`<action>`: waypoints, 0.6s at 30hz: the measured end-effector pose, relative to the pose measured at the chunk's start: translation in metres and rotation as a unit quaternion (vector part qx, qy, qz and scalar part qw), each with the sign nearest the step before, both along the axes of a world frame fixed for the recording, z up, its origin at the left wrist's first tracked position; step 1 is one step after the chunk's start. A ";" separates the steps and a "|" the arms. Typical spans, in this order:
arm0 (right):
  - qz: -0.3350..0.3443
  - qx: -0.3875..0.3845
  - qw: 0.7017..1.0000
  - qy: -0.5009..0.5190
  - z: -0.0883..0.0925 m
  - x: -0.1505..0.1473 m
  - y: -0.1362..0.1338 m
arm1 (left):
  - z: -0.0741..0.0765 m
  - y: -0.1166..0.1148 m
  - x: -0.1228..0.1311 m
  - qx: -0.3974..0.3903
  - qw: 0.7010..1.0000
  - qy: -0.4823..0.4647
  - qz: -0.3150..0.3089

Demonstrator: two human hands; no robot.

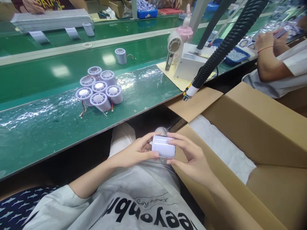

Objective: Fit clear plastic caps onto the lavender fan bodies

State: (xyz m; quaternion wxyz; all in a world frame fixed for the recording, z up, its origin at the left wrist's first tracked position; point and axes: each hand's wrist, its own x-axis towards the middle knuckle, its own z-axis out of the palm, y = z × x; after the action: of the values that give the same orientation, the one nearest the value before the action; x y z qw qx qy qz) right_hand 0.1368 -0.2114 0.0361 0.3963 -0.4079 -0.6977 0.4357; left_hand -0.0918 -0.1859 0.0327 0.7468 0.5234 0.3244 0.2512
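Over my lap I hold a pale lavender cylindrical housing [163, 147] on its side between both hands. My left hand [141, 149] grips its left end, with the thumb along the lower edge. The fingers of my right hand [192, 157] are closed on its right end, fingertips above and thumb below. A greyish rounded part [162, 130] shows just behind the housing; I cannot tell whether it is attached. On the bench ahead stands a cluster of similar upright housings [99, 98], with round vented tops and thin coloured wires. Another such housing [121, 56] stands farther back on the green belt.
A black corrugated hose [225, 48] with a metal tip hangs at right, above an open cardboard box [271, 127] lined with white sheet. A white metal stand [189, 62] and a handheld fan [173, 46] stand on the bench. Co-workers' hands [265, 41] show at far right.
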 end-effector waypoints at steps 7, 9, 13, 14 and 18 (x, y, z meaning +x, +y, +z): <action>0.041 -0.191 0.979 0.061 0.004 0.000 0.000 | 0.003 -0.006 0.003 0.106 0.993 0.006 0.046; 0.039 -0.184 0.980 0.062 0.008 0.000 0.000 | 0.003 -0.006 0.002 0.127 0.991 -0.012 0.041; 0.009 -0.130 0.990 0.053 0.012 -0.001 -0.001 | 0.002 -0.005 0.001 0.107 0.994 -0.028 0.016; 0.006 -0.131 0.990 0.058 0.012 -0.001 -0.001 | 0.003 -0.005 0.001 0.096 0.995 -0.030 0.009; 0.010 -0.191 0.976 0.103 0.013 -0.002 0.001 | 0.004 -0.006 0.004 0.074 0.997 -0.037 0.007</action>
State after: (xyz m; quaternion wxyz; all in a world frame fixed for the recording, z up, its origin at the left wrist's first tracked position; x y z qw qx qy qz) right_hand 0.1353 -0.2108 0.0486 0.3765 -0.4224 -0.5607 0.6045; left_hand -0.0875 -0.1915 0.0367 0.7158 0.5651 0.2806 0.2993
